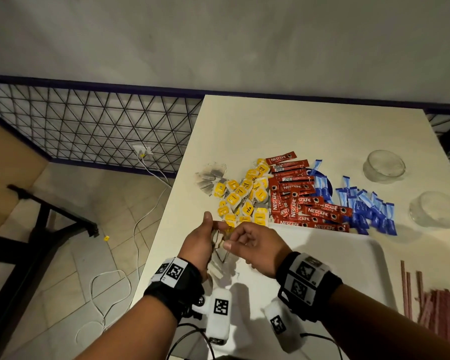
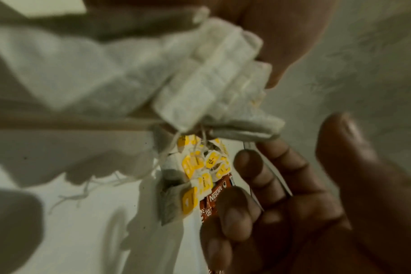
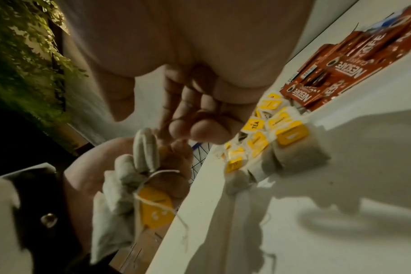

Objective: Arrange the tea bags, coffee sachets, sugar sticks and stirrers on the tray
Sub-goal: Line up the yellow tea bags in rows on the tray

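Observation:
My left hand point(image 1: 211, 229) holds a bunch of tea bags point(image 1: 217, 241) just above the far left corner of the white tray point(image 1: 348, 255). My right hand point(image 1: 227, 242) meets it there, thumb and finger pinching at the bunch. The right wrist view shows the bunch point(image 3: 129, 176) in the left palm, with a yellow tag and string. In the left wrist view the bunch point(image 2: 211, 83) looks pale and blurred. Beyond the tray lie the loose yellow-tagged tea bags point(image 1: 244, 198), red coffee sachets point(image 1: 304, 201) and blue sugar sticks point(image 1: 369, 209). Brown stirrers point(image 1: 439, 307) lie right of the tray.
Two upturned glass bowls point(image 1: 385, 166) point(image 1: 437, 209) stand at the table's right. The table's left edge point(image 1: 166, 216) runs close beside my left hand. Below it are tiled floor, white cables point(image 1: 138, 229) and a wire mesh fence point(image 1: 102, 126).

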### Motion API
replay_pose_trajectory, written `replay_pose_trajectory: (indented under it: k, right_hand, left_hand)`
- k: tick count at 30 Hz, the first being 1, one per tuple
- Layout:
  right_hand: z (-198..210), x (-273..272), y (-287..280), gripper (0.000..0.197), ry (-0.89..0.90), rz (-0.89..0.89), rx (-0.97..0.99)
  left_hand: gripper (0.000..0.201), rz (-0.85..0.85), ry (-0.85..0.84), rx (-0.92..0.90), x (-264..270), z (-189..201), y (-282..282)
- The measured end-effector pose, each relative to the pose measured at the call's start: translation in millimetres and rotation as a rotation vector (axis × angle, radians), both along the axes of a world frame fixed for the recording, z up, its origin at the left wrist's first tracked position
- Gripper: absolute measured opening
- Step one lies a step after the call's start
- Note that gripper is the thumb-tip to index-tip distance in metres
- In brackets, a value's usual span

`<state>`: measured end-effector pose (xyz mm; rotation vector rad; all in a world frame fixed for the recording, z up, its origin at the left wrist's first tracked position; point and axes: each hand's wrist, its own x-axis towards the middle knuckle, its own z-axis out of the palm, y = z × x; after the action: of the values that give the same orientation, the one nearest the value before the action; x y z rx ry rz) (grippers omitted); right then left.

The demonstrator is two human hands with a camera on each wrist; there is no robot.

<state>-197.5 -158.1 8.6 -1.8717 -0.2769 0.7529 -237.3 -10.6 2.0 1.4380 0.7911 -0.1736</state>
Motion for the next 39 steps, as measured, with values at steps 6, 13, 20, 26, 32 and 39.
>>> replay_pose_trajectory:
  k: [6, 13, 20, 26, 32, 39]
  right_hand:
    - [1.5, 3.3, 4.5, 0.013, 0.073, 0.024, -0.034]
    - [0.3, 8.6, -8.7, 0.011, 0.155, -0.05, 0.091]
    - [0.4, 14.3, -12.6, 0.013, 0.145, -0.115, 0.191]
    - [2.5, 14.5, -16.5, 0.016, 0.12, -0.084, 0.155]
    - [7.5, 14.3, -21.9, 0.016, 0.067, -0.163, 0.213]
    - [8.8, 12.5, -16.1, 0.014, 0.04, -0.161, 0.265]
  left_hand:
    - [0.05, -0.049, -0.111, 0.167, 7.4, 6.0, -10.2]
    - [0.04, 0.065, -0.063, -0.004, 9.4, 4.5, -1.7]
    - [0.028, -0.076, -0.14, -0.217, 4.0, 9.8, -7.7]
    - [0.015, 0.152, -0.155, -0.345, 11.8, 8.3, -4.8]
    - [0.017, 0.294, -0.128, -0.215, 9.1, 2.3, 10.1]
    - [0.038, -0.16, -0.178, -0.065, 1.8, 22.5, -4.5]
